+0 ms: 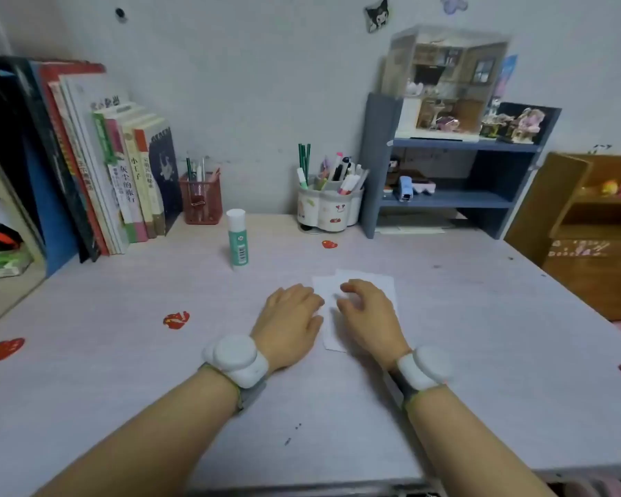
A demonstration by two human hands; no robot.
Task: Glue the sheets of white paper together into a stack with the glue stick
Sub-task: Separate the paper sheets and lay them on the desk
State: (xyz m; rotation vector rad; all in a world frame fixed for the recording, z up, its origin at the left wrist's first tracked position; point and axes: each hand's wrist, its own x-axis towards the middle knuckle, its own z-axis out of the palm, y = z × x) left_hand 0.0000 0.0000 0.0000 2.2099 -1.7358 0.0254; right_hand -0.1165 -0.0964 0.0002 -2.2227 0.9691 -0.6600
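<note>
Paper sheets (370, 281) on desk (122, 353), overlapping, edges not squared; left hand (291, 324) and right hand (368, 313) rest on them, fingers loosely curved, pressing. Glue stick (238, 238) capped, upright, well behind. Gluing seemingly partway; bonding cannot be told

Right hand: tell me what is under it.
Under the right hand lie overlapping white paper sheets on the desk. The hand hides their middle, so the sheet count is unclear.
</note>
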